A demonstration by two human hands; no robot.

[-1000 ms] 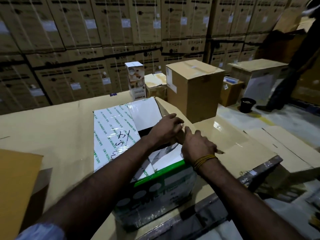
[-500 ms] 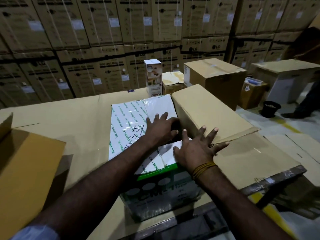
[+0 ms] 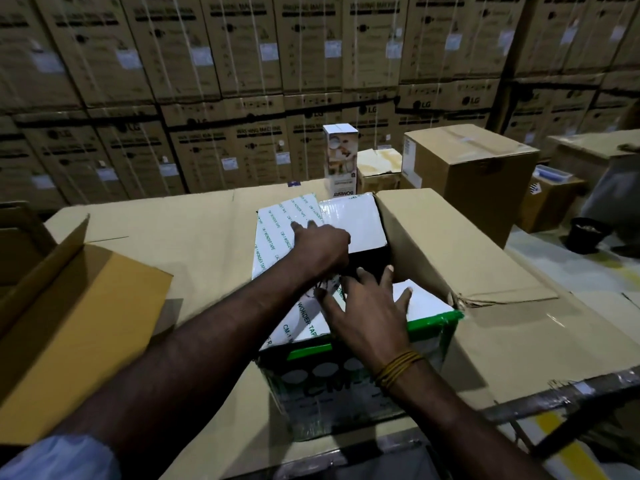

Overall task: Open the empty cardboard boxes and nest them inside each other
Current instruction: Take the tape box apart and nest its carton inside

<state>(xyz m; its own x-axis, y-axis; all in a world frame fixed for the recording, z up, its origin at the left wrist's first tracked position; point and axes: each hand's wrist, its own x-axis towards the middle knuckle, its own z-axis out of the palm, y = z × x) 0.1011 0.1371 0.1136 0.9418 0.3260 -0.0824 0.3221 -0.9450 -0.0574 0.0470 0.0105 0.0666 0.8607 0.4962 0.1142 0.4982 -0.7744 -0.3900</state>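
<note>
- Neither hand grips anything: the left hand (image 3: 320,245) lies with straight fingers pressing the left top flap (image 3: 277,233) of the white-topped, green-edged printed carton (image 3: 346,386); the right hand (image 3: 369,311) spreads flat on the near flap (image 3: 426,306).
- That carton sits mid-table on the cardboard-covered work surface (image 3: 173,244), its dark opening showing between the flaps.
- A plain brown corrugated box (image 3: 450,251), one corner torn, leans against its right side.
- Risk, as a judgement: the glossy, tape-wrapped flaps look slick and springy; with no grip a hand could slip, a flap spring back, or the torn corner rip further.
- An open tan carton (image 3: 76,323) waits to the left.
</note>
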